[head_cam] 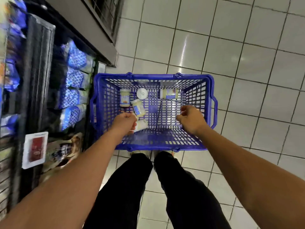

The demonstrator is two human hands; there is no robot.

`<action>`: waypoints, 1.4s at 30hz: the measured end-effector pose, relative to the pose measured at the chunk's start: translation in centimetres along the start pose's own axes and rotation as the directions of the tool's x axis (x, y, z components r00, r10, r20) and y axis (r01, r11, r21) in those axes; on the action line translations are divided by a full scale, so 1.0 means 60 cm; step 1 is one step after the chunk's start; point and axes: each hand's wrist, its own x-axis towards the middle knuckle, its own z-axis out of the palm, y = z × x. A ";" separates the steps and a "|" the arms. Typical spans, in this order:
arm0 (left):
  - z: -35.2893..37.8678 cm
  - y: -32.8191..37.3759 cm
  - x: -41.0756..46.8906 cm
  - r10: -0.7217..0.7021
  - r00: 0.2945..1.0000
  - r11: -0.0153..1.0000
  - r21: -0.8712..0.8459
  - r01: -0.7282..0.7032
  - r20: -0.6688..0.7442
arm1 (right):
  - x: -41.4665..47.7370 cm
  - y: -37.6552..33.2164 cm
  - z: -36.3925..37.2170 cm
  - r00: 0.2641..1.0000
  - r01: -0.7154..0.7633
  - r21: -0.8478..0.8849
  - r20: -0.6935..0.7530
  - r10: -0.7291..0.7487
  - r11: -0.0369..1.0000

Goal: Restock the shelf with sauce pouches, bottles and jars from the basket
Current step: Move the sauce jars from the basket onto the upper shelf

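A blue plastic basket (209,90) stands on the tiled floor in front of my feet. Several pale sauce jars with blue labels lie in its left half. One jar (125,100) lies at the back left, and another (142,93) stands upright showing its white lid. A third jar (169,94) lies at the back middle, and one more (138,108) lies tilted in front of these. My left hand (125,121) reaches into the basket and grips the nearest jar (142,125) by one end. Inside the basket's right half, my right hand (191,118) hovers with loosely curled fingers, holding nothing.
The shelf unit (38,63) runs along the left, close beside the basket. Blue-and-white pouches (76,80) fill its lower level, and a price tag (35,149) hangs on its edge. Glossy white floor tiles (247,63) spread to the right and beyond the basket.
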 end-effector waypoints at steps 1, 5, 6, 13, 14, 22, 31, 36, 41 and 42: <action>0.013 -0.012 0.034 -0.012 1.000 1.000 0.017 0.012 -0.004 | 0.036 0.013 0.010 1.000 0.011 -0.081 0.012 -0.010 0.997; 0.054 -0.047 0.152 -0.041 0.999 0.995 0.093 0.043 -0.025 | 0.158 0.054 0.042 0.996 0.089 -0.357 0.021 -0.087 0.930; 0.064 -0.052 0.178 -0.027 0.999 0.993 0.112 0.032 -0.041 | 0.187 0.061 0.049 0.994 0.109 -0.404 0.025 -0.109 0.908; 0.112 -0.058 0.307 0.019 0.993 0.985 0.170 0.002 -0.117 | 0.341 0.067 0.080 0.951 0.270 -0.629 0.055 -0.305 0.729; 0.118 -0.057 0.320 0.029 0.991 0.986 0.167 -0.007 -0.129 | 0.357 0.067 0.083 0.946 0.286 -0.650 0.073 -0.317 0.704; 0.133 -0.068 0.385 0.047 0.971 0.969 0.248 0.014 -0.235 | 0.399 0.089 0.120 0.967 0.200 -0.754 0.050 -0.250 0.625; 0.149 -0.073 0.376 0.054 0.974 0.969 0.249 0.003 -0.220 | 0.384 0.137 0.167 0.998 0.000 -0.402 0.059 0.026 0.916; 0.150 -0.073 0.321 -0.036 0.994 0.996 0.078 0.044 -0.104 | 0.333 0.151 0.170 0.947 -0.277 0.068 0.190 0.260 0.959; 0.136 -0.063 0.236 -0.089 0.989 0.973 -0.201 0.112 0.118 | 0.229 0.129 0.142 0.959 -0.254 0.400 0.225 0.174 0.880; 0.131 -0.056 0.215 -0.075 0.986 0.966 -0.234 0.109 0.148 | 0.206 0.117 0.132 0.960 -0.250 0.455 0.230 0.158 0.855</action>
